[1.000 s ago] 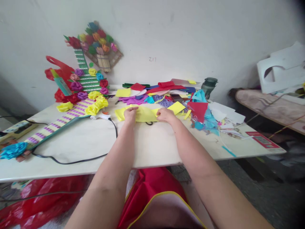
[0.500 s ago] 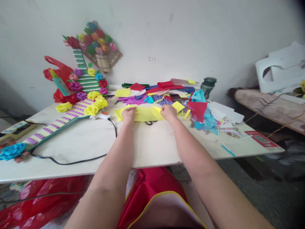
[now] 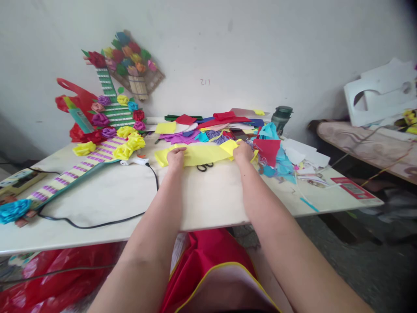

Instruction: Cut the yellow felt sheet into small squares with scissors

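Pale wall [image 3: 182,48], marked with a small handwritten number, backs a white table [image 3: 208,200], across which a yellow strip [image 3: 206,154] of thin sheet material extends from left to right; this strip serves as the reference for all positions. Left hand [image 3: 176,157]: set over the left part of the strip, its fingers curled closed on the material, with a short length of yellow projecting beyond it. Right hand [image 3: 243,153]: at the right part of the strip, its fingers bent tightly around the material, beside a portion that appears doubled over; the undersides of both grips are hidden. Two black loops [image 3: 204,167], resembling scissor handles, show at the near edge of the strip, between the hands. Left of the strip lies a white glue gun [image 3: 135,161], its black cord [image 3: 97,226] curving toward the near side; farther left, yellow flowers [image 3: 128,149] sit at the upper end of a purple-and-cream striped board [image 3: 78,168]. Beyond the strip, heaped coloured sheets [image 3: 185,137] lie along the wall, and a dark green bottle [image 3: 281,119] stands beyond and to its right. Right of the strip, a red sheet [image 3: 267,151] rests against crumpled blue material [image 3: 284,165], with white paper [image 3: 312,153] farther right. Above and left of the strip, a basket-shaped flower ornament [image 3: 138,87] is set against the wall.
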The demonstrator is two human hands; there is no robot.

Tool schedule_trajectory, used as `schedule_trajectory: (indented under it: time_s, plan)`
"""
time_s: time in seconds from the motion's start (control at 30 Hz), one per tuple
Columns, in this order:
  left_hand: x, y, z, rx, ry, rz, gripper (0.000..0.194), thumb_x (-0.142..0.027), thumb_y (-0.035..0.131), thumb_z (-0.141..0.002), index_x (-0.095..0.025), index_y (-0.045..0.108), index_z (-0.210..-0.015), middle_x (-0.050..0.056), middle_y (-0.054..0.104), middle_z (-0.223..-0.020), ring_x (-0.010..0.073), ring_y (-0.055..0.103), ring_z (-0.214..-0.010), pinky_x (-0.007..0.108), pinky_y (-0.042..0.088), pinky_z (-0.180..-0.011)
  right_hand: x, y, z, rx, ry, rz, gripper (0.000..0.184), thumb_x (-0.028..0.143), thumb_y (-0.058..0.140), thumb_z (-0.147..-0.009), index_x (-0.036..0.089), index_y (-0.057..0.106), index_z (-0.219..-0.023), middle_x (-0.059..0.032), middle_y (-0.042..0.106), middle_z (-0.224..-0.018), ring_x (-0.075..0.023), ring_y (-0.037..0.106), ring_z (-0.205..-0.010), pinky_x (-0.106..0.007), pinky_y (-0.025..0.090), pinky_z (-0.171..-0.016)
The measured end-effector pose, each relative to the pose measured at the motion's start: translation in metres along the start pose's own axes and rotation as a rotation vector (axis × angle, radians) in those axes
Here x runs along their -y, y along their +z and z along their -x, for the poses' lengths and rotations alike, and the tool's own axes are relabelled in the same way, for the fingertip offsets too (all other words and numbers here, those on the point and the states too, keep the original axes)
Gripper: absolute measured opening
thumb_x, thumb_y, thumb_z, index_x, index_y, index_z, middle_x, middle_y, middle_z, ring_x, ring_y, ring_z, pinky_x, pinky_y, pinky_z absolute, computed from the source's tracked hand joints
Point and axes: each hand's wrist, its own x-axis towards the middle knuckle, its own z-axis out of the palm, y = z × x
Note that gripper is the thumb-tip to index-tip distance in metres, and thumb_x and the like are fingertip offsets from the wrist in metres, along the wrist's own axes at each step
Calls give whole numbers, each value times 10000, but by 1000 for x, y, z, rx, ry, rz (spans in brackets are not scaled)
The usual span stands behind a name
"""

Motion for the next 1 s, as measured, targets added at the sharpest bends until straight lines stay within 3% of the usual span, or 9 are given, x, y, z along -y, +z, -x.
schedule_trajectory:
  time_s: [0.17,0.33,0.5,0.77,1.0]
  plan:
    - [0,0,0,25,-46,34,324,-79,464,-572,-138,688,-798,39,621,-662,137,563,-567,272,474,-589,0,2,-1,-31,-235,172,311,164,480,-762,238,670,-997,-92,581,-1127,-259,490,-1070,-358,360,-860]
    - [1,-1,-2,13,-32,17,300,-97,481,-584,-154,687,-795,34,620,-672,136,557,-582,266,471,-593,10,1,6,104,-422,304,277,234,485,-775,230,688,-963,-91,641,-1019,-251,504,-1029,-386,321,-882]
    - [1,-2,-2,-9,-14,-15,302,-95,470,-600,-149,692,-796,26,607,-664,121,541,-572,259,461,-608,16,3,12,233,-407,390,298,231,538,-732,196,680,-992,-113,632,-1063,-257,514,-1041,-392,328,-880]
    - [1,-5,-3,-27,-23,-31,280,-111,485,-633,-150,690,-820,14,588,-648,99,505,-537,235,440,-575,18,3,12,221,-393,397,342,179,572,-666,143,668,-992,-156,650,-998,-275,568,-1002,-352,420,-796]
    - [5,-4,-6,-21,-2,-36,295,-102,480,-624,-144,693,-825,27,603,-667,108,528,-558,251,453,-604,22,1,14,176,-293,296,323,213,578,-725,130,648,-1029,-187,633,-1020,-267,586,-1001,-336,430,-814]
